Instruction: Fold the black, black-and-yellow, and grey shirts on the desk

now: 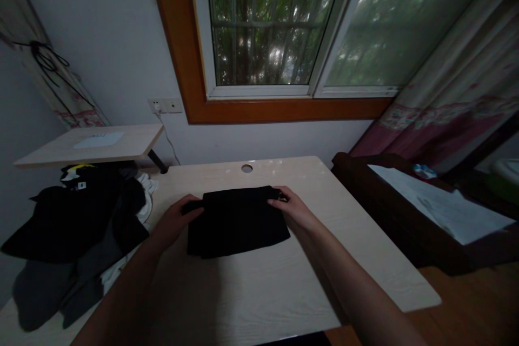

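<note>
Black cloth [239,227] spreads over the surface [259,297], fingers of the left hand [173,221] and right hand [298,210] clamped on its far corners, seemingly keeping that edge straight.

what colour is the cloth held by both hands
The cloth is black, best seen in the head view.

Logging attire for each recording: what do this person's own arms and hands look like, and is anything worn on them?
The left hand and right hand are gloveless. The forearms are bare, with no sleeve, watch or bracelet visible. It is too dim to tell about rings.
</note>
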`<state>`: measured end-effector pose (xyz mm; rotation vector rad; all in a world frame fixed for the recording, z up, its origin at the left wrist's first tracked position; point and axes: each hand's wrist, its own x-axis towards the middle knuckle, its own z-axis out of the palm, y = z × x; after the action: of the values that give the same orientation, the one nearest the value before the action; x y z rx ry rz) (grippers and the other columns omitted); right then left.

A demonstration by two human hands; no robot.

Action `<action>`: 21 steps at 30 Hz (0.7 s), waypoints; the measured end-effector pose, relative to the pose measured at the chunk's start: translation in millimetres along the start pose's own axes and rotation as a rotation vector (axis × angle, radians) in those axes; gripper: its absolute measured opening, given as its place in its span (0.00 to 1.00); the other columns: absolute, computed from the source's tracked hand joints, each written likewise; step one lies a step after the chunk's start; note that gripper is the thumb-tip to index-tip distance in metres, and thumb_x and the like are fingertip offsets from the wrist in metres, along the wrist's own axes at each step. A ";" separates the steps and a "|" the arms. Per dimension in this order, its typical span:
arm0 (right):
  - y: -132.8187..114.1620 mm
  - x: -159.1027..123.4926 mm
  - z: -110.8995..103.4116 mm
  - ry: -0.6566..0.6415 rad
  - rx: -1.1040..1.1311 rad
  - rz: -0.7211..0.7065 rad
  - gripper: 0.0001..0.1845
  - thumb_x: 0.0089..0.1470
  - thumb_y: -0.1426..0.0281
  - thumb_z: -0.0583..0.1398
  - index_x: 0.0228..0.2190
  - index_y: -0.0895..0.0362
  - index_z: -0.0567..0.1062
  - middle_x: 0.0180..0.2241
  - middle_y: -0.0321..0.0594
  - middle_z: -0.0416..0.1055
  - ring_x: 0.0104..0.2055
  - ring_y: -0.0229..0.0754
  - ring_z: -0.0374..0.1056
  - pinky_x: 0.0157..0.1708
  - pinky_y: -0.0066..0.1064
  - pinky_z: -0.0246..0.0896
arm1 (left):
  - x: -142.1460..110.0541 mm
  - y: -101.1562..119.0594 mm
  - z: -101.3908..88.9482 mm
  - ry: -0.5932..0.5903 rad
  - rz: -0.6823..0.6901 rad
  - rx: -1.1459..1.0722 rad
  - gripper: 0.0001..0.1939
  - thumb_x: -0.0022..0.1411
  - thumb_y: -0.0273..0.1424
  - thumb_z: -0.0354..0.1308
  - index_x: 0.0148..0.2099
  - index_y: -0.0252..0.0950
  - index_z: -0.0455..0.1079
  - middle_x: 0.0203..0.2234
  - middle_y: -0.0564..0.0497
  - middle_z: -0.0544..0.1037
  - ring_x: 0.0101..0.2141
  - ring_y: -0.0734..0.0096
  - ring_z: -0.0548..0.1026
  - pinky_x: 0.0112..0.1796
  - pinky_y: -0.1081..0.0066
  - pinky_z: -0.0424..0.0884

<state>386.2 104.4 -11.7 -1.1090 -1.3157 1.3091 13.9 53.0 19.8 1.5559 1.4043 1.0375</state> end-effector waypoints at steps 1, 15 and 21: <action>-5.2 -1.8 -0.6 0.009 -0.041 -0.059 0.30 0.44 0.61 0.73 0.50 0.50 0.76 0.49 0.41 0.73 0.51 0.49 0.70 0.56 0.45 0.62 | -2.6 1.8 -0.9 0.010 0.033 -0.067 0.13 0.59 0.41 0.65 0.42 0.39 0.75 0.35 0.51 0.78 0.40 0.63 0.76 0.43 0.65 0.72; -43.3 -45.2 -24.3 -0.697 0.470 -0.075 0.22 0.43 0.66 0.75 0.32 0.54 0.68 0.40 0.38 0.73 0.38 0.39 0.69 0.36 0.30 0.60 | -43.9 72.8 -23.2 -0.706 0.437 -0.329 0.11 0.70 0.29 0.57 0.53 0.43 0.72 0.65 0.42 0.68 0.64 0.48 0.67 0.59 0.46 0.66; -53.4 -45.2 -38.3 -0.810 0.359 -0.204 0.20 0.45 0.65 0.74 0.34 0.53 0.69 0.32 0.36 0.72 0.36 0.40 0.66 0.38 0.33 0.61 | -52.5 65.7 -29.2 -0.748 0.343 -0.047 0.12 0.72 0.29 0.53 0.55 0.44 0.67 0.62 0.45 0.72 0.59 0.59 0.72 0.56 0.58 0.69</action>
<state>431.6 64.3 40.2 -0.1637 -1.6066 1.8288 7.2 -4.1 87.9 1.9132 0.6106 0.5527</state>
